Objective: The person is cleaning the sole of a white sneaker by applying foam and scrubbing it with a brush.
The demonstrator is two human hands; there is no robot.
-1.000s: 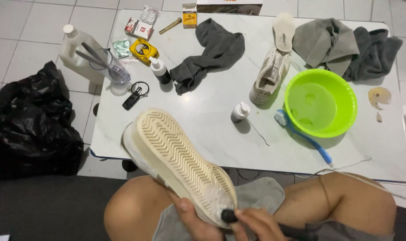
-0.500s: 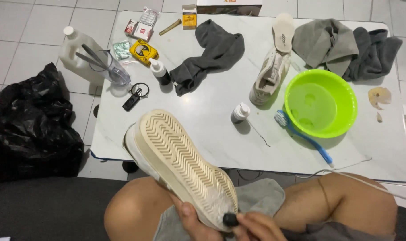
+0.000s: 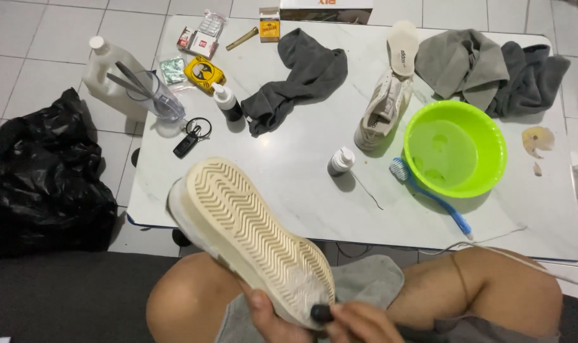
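Note:
A white sneaker (image 3: 251, 235) lies sole-up over my lap, toe pointing up-left past the table edge. My left hand (image 3: 270, 317) grips it from below at the heel. My right hand (image 3: 365, 322) holds a small black-tipped tool (image 3: 320, 312) pressed against the heel end of the ribbed cream sole. Both hands are partly cut off by the bottom of the frame. A grey cloth (image 3: 365, 282) rests on my thighs under the shoe.
The white marble table (image 3: 289, 171) holds the second sneaker (image 3: 381, 108), an insole (image 3: 403, 47), a green basin (image 3: 455, 149), a blue brush (image 3: 428, 194), two small bottles (image 3: 341, 160), grey cloths (image 3: 298, 79), keys (image 3: 190, 136). A black bag (image 3: 44, 174) sits on the floor left.
The sneaker has shifted slightly, its toe swinging a little to the right and up. My hands stay at the heel with the tool against the sole.

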